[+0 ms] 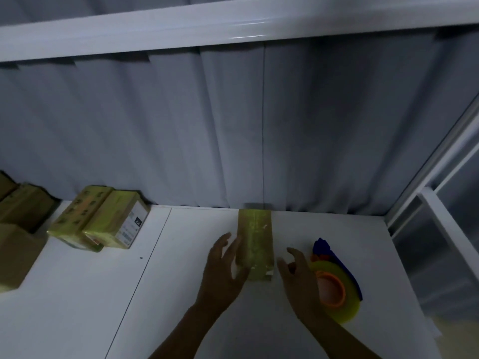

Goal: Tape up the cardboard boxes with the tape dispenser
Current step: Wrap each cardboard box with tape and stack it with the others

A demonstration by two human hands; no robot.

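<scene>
A long narrow cardboard box (255, 239), wrapped in yellowish tape, lies on the white table (181, 294), pointing away from me. My left hand (224, 265) is open with straight fingers against the box's left side. To the right of the box's near end, my right hand (298, 275) hovers open, fingers loosely bent, holding nothing. Just behind that hand lies the tape dispenser (334, 283), blue with an orange hub and a yellowish roll, partly hidden by the hand.
Two taped boxes (101, 218) lie at the back left of the table. More brown cardboard boxes (18, 229) are stacked at the far left edge. A grey curtain (233, 125) hangs behind the table. A white frame (440, 203) stands at the right.
</scene>
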